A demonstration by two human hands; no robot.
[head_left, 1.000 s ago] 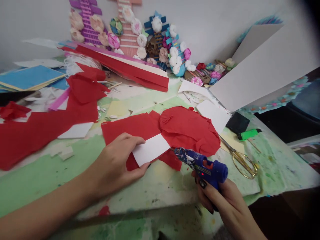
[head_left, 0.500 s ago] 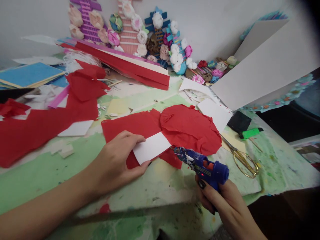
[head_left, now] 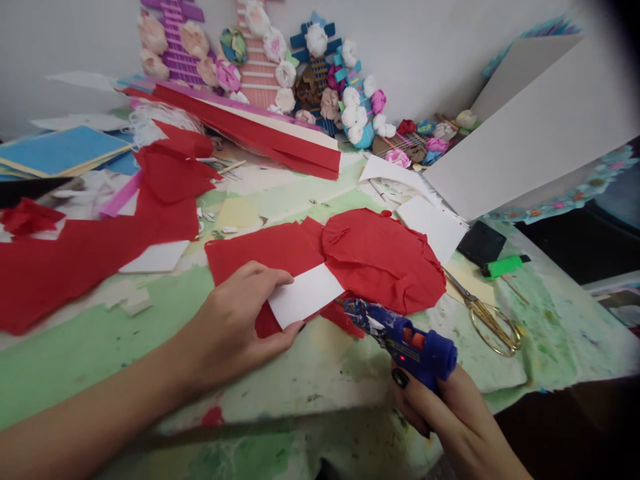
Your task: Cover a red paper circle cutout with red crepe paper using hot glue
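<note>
My left hand (head_left: 245, 313) grips a small white card (head_left: 307, 293) by its left end, thumb at the near edge and fingers at the far edge. Under the card lies a sheet of red crepe paper (head_left: 255, 250). In my right hand (head_left: 445, 407) is a blue glue gun (head_left: 400, 333), its tip pointing left, close to the card's right edge; I cannot tell whether it touches. A red paper-covered oval (head_left: 385, 260) lies just beyond the nozzle, its left side against the crepe sheet.
Gold-handled scissors (head_left: 493, 327), a green cutter (head_left: 505, 267) and a black square object (head_left: 481, 241) lie to the right. White boards (head_left: 530, 133) stand behind them. Red crepe scraps (head_left: 90, 260) cover the left. Flower-decorated paper guitars (head_left: 260, 60) lean on the wall.
The glue gun's tip has dropped slightly, from the card's right corner to just below it. My left hand and the card stay in place; the whole view shifts slightly.
</note>
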